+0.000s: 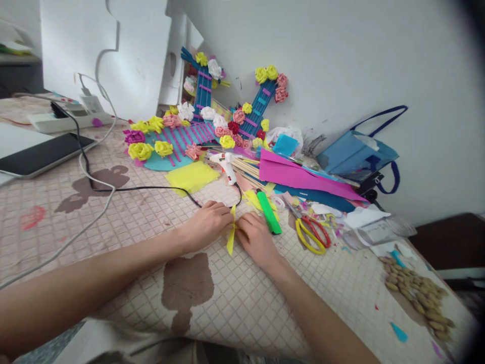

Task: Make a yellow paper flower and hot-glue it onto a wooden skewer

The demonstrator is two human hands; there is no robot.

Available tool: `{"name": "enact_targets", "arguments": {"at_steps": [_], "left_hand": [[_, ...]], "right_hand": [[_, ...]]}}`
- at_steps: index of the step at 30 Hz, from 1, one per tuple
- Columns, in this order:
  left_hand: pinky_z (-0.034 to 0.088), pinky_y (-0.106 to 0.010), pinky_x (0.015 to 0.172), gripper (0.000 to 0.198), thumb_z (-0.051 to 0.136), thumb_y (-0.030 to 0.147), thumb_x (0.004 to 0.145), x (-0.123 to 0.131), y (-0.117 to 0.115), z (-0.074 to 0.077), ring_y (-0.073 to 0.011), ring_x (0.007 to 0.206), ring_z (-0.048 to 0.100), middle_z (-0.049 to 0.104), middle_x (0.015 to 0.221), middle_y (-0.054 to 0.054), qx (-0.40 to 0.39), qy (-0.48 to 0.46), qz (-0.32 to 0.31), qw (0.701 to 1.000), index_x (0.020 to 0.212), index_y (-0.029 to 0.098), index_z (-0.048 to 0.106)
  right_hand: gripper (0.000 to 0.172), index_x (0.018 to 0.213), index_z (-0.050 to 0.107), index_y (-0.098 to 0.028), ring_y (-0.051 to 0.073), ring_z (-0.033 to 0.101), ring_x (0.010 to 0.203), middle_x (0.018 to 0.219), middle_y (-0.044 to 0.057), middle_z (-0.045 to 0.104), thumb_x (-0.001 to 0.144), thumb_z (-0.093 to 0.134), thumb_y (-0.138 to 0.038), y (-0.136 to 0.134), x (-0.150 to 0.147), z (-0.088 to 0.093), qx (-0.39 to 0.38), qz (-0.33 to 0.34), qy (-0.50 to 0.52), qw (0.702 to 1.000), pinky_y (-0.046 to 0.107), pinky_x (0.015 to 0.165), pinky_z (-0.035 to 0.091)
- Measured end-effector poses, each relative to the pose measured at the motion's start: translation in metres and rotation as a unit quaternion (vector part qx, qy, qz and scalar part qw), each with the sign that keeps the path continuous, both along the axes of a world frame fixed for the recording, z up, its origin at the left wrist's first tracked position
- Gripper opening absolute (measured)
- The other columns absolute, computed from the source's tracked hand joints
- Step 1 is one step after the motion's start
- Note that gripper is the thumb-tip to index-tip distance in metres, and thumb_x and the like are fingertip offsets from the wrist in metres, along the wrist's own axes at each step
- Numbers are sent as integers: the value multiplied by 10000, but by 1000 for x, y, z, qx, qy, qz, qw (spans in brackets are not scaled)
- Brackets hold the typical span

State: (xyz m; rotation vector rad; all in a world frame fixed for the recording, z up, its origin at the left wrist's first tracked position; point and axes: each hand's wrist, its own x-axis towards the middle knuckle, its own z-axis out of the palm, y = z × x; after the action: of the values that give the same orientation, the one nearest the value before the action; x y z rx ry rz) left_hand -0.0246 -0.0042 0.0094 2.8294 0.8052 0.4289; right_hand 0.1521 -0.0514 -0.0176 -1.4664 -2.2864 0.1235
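Observation:
Between my two hands is a narrow yellow paper strip (231, 241), pinched near its middle so that its ends stick out up and down. My left hand (212, 222) grips it from the left with curled fingers. From the right, my right hand (256, 237) closes on the same strip, fingertips nearly touching the left ones. Just beyond my hands lies a white glue gun (227, 168) with a black cord. A green roll (270, 212) is beside my right hand, and scissors (311, 233) with yellow and red handles lie farther right.
Blue cardboard pieces with paper flowers (182, 136) stand against the wall. Yellow sheets (192, 177), magenta paper (303, 174) and wooden sticks (246, 169) lie behind my hands. A tablet (41, 154) and power strip (68, 119) are left; peanuts (415, 293) and a blue bag (356, 154) right.

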Motion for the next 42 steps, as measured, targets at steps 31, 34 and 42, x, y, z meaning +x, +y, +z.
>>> {"name": "enact_targets", "arguments": {"at_steps": [31,34,42], "left_hand": [[377,-305,802,230,432,173,919,-2,1,-3,-164,798,521,576,788,-41,-20,-24,-51,998,724,143,552],[384,-316,817,159,468,164,898,-2,3,-3,-172,820,540,593,814,-44,-27,-24,-38,999,780,142,572],[403,-323,814,59,532,122,850,-2,5,-6,-183,837,572,614,818,-49,-46,-24,-7,999,815,129,579]], "right_hand": [[149,738,618,-196,186,500,832,760,17,587,857,535,-162,-2,2,9,8,46,-17,999,363,796,349],[145,762,625,-199,188,501,835,777,20,596,867,528,-174,-1,3,8,13,31,-2,999,360,793,354],[119,777,621,-196,198,510,849,802,31,604,864,541,-181,1,3,5,7,13,23,1000,358,785,372]]}}
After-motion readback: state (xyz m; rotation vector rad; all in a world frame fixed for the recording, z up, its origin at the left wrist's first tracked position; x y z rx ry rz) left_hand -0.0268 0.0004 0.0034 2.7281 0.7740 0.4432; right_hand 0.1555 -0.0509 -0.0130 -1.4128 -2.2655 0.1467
